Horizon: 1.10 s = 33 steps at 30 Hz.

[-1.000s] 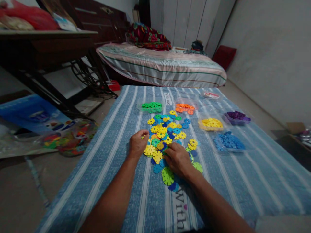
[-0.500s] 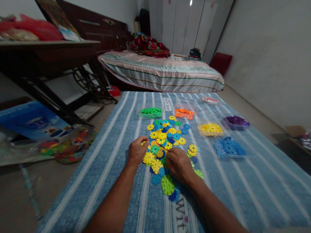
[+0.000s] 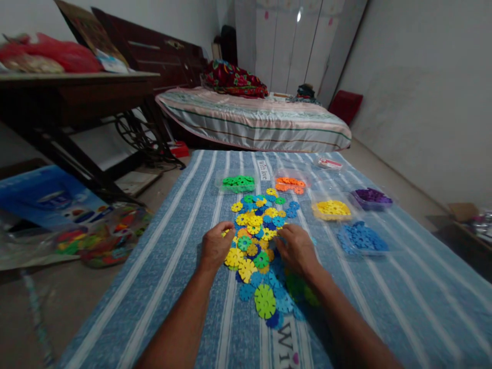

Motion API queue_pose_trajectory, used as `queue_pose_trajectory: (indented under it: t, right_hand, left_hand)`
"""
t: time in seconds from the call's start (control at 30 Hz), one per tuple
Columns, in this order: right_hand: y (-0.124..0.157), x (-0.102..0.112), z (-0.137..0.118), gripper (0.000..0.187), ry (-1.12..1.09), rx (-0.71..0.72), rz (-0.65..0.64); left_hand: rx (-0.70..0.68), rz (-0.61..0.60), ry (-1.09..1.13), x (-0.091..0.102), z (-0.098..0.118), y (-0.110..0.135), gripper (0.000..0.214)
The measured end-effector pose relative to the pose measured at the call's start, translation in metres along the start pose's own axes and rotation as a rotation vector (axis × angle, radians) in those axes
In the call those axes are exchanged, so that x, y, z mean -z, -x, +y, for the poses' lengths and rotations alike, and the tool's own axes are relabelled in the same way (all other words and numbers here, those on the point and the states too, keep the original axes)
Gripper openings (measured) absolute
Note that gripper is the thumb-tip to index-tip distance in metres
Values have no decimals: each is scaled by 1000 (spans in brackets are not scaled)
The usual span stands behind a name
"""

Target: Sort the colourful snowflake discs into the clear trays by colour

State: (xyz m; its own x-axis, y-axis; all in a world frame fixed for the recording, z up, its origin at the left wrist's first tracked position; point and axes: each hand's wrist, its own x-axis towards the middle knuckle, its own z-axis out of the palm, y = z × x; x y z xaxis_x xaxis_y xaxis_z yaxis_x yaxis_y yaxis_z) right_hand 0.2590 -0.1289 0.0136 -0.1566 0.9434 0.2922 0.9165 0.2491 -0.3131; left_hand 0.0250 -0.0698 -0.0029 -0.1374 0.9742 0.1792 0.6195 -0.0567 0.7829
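Note:
Notched plastic snowflake discs in yellow, blue, green and orange lie in a loose pile [image 3: 254,229] on the striped cloth. My left hand [image 3: 217,247] is at the pile's left edge, fingers closed, with a bit of a yellow snowflake disc [image 3: 225,233] showing between them. Over the right side of the pile, my right hand [image 3: 298,248] has its fingers bent together and pointing down at the discs. What those fingertips hold, if anything, is hidden. A large lime-green disc [image 3: 265,301] lies nearest me, below both hands.
Clear tubs hold sorted discs: green [image 3: 238,183], orange [image 3: 290,185], yellow [image 3: 332,209], purple [image 3: 372,198] and blue [image 3: 362,238]. A small clear box [image 3: 329,163] stands at the far right of the cloth-covered table [image 3: 169,256]. A bed [image 3: 253,118] is behind it.
My right hand has moved right and slightly away from me, uncovering a green disc and blue discs in the pile. My left hand stays nearly in place. The view has tilted slightly.

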Motion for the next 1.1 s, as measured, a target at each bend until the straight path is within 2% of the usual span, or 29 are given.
queue_pose_trajectory:
  t: [0.17, 0.3, 0.5, 0.7, 0.83, 0.9, 0.97, 1.03, 1.1]
  right_hand:
    - [-46, 20, 22, 23, 196, -148, -122]
    - [-68, 13, 37, 30, 280, -218, -168]
    - [-59, -7, 47, 26, 285, -160, -165]
    - [-41, -5, 51, 24, 266, -111, -93]
    - [-19, 6, 55, 25, 233, -70, 17]
    - [-6, 21, 61, 27, 227, -23, 165]
    - [5, 42, 71, 27, 259, 6, 372]
    - [15, 64, 84, 27, 354, -55, 532]
    - [23, 82, 96, 27, 464, -169, 632]
  left_hand:
    - [-7, 11, 7, 0, -2, -4, 22]
    - [-18, 11, 0, 1, -1, -5, 23]
    - [-2, -11, -23, 3, 2, -4, 29]
    - [7, -14, -18, 1, 0, -5, 31]
    - [-3, -21, -20, 0, 0, -4, 32]
    - [-4, -21, -25, 0, -1, -4, 33]
    - [2, -20, -31, 0, -1, -4, 34]
    - [4, -20, -35, 0, -1, -3, 34]
    - [4, -21, -39, 0, -1, -3, 33]
